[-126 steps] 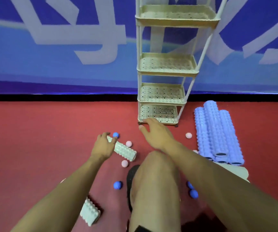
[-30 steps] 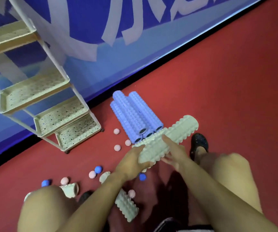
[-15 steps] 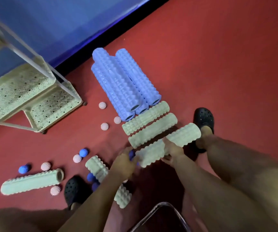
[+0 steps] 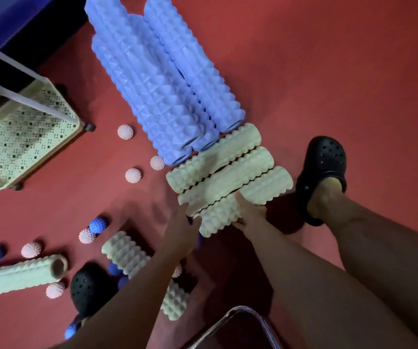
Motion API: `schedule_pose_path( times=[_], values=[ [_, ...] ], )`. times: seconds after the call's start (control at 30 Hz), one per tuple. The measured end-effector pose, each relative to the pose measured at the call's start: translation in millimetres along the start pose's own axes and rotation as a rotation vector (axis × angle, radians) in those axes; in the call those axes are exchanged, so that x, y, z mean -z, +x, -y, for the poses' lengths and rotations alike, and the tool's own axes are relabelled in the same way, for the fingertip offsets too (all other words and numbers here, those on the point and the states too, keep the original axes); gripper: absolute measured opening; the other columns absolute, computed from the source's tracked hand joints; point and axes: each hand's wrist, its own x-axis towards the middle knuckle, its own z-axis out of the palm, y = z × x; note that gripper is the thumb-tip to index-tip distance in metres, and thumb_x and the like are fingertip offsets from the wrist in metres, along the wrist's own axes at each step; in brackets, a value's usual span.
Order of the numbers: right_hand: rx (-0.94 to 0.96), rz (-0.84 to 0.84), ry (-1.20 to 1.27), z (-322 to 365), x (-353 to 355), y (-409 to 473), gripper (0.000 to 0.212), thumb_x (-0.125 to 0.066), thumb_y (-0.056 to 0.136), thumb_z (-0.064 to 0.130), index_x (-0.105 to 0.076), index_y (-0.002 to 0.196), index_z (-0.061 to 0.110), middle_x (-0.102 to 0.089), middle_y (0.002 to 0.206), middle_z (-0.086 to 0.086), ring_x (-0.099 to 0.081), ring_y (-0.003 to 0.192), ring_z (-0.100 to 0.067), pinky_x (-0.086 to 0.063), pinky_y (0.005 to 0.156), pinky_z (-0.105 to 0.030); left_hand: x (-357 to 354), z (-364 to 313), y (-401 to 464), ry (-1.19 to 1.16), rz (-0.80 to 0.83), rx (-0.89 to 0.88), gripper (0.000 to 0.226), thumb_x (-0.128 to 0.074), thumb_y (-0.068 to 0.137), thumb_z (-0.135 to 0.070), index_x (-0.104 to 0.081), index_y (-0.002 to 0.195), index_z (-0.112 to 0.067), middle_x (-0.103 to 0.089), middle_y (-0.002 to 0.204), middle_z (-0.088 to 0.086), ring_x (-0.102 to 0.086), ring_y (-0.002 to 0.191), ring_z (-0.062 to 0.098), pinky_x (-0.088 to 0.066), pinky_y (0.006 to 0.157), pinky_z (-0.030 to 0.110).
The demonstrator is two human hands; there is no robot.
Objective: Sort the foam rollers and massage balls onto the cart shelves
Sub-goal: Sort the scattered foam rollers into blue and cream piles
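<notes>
Cream foam roller point(image 4: 247, 201) now lies on the red floor point(image 4: 328, 71), pressed against two matching rollers point(image 4: 218, 167) below the blue rollers point(image 4: 162, 79); a second ago you held it lifted. Your right hand point(image 4: 249, 214) grips its near side, thumb on top. Your left hand point(image 4: 182, 229) touches its end, fingers loosely extended. The cart point(image 4: 26, 137) stands left, and the massage balls point(image 4: 132, 175) have not moved.

Foam rollers and massage balls lie on the red floor point(image 4: 328, 71)

Three cream rollers point(image 4: 218, 157) lie side by side, touching blue rollers point(image 4: 157, 79); pink balls point(image 4: 133, 175) are scattered near the cart point(image 4: 71, 122).
</notes>
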Motion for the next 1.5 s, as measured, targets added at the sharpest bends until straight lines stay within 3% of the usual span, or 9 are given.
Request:
schedule_pose_path(
  times=[0.07, 0.13, 0.23, 0.4, 0.73, 0.87, 1.07, 1.27, 1.5],
  values=[
    [-0.010, -0.045, 0.011, -1, -7, 9, 0.085, -0.091, 0.065, 0.042, -0.043, 0.128, 0.012, -0.062, 0.117, -0.010, -0.069, 0.097, -0.029, -0.062, 0.075, -0.049, 2, -9, 10, 0.024, 0.002, -0.018, 0.063, -0.059, 0.096, -0.040, -0.040, 0.153, -0.023, -0.042, 0.156, -0.001, -0.059, 0.111, 0.013, -0.043, 0.109, 0.036],
    [0.004, -0.089, 0.004, -4, -10, 15, 0.093, -0.092, 0.062, 0.043, -0.039, 0.132, 0.013, -0.059, 0.122, -0.009, -0.066, 0.102, -0.030, -0.061, 0.081, -0.052, 2, -16, 21, 0.064, 0.021, -0.023, 0.063, -0.058, 0.100, -0.032, -0.035, 0.157, -0.019, -0.030, 0.164, 0.002, -0.052, 0.128, 0.017, -0.033, 0.111, 0.030],
    [0.043, -0.096, 0.046, -10, -9, 19, 0.091, -0.093, 0.062, 0.041, -0.040, 0.132, 0.017, -0.058, 0.120, -0.004, -0.064, 0.104, -0.027, -0.060, 0.087, -0.051, 1, -17, 38, 0.077, 0.029, -0.028, 0.059, -0.060, 0.100, -0.025, -0.038, 0.155, -0.017, -0.030, 0.163, 0.006, -0.041, 0.141, 0.021, -0.028, 0.101, 0.019],
    [0.135, -0.010, 0.097, -13, -16, 22, 0.094, -0.094, 0.052, 0.047, -0.047, 0.129, 0.021, -0.065, 0.120, 0.001, -0.068, 0.104, -0.020, -0.059, 0.090, -0.048, 0, -14, 44, 0.101, -0.017, -0.007, 0.059, -0.058, 0.099, -0.029, -0.037, 0.154, -0.025, -0.032, 0.160, 0.005, -0.054, 0.129, 0.031, -0.045, 0.104, 0.037],
    [0.081, 0.001, -0.070, 5, -19, 16, 0.067, -0.088, 0.071, 0.043, -0.055, 0.122, 0.014, -0.065, 0.108, 0.002, -0.063, 0.089, -0.016, -0.057, 0.092, -0.047, 4, -3, 39, 0.119, -0.011, -0.039, 0.062, -0.056, 0.102, -0.031, -0.031, 0.158, -0.022, -0.016, 0.166, 0.004, -0.050, 0.135, 0.028, -0.036, 0.102, 0.028],
    [0.174, -0.040, -0.313, 16, -17, 0, 0.041, -0.071, 0.088, 0.050, -0.066, 0.096, 0.010, -0.068, 0.103, -0.002, -0.063, 0.088, -0.019, -0.055, 0.096, -0.041, 10, -4, 21, 0.155, -0.028, -0.030, 0.063, -0.053, 0.103, -0.032, -0.028, 0.160, -0.018, -0.012, 0.169, 0.004, -0.049, 0.134, 0.023, -0.032, 0.110, 0.030],
    [0.467, 0.006, -0.738, 18, -3, -71, 0.056, -0.050, 0.100, 0.045, -0.044, 0.145, 0.012, -0.052, 0.143, -0.012, -0.056, 0.125, -0.034, -0.047, 0.103, -0.042, 37, -1, -30, 0.245, -0.084, -0.202, 0.036, -0.047, 0.098, -0.024, -0.067, 0.123, -0.008, -0.053, 0.136, 0.011, -0.048, 0.130, 0.033, -0.043, 0.102, 0.039],
    [0.962, 0.131, -1.124, 8, 11, -172, 0.051, -0.051, 0.101, 0.041, -0.049, 0.143, 0.012, -0.045, 0.148, -0.010, -0.053, 0.127, -0.029, -0.044, 0.106, -0.041, 85, -10, -110, 0.389, -0.211, -0.257, 0.065, -0.032, 0.096, -0.060, -0.040, 0.151, -0.026, -0.034, 0.160, -0.003, -0.041, 0.143, 0.029, -0.039, 0.112, 0.045],
    [1.363, 0.145, -1.442, -9, 8, -297, 0.055, -0.044, 0.104, 0.042, -0.039, 0.151, 0.014, -0.038, 0.158, -0.006, -0.040, 0.141, -0.026, -0.033, 0.114, -0.037, 157, 8, -202, 0.485, -0.360, -0.309, 0.060, -0.041, 0.102, -0.055, -0.036, 0.154, -0.027, -0.035, 0.162, 0.001, -0.038, 0.144, 0.031, -0.031, 0.118, 0.044]
  ],
)
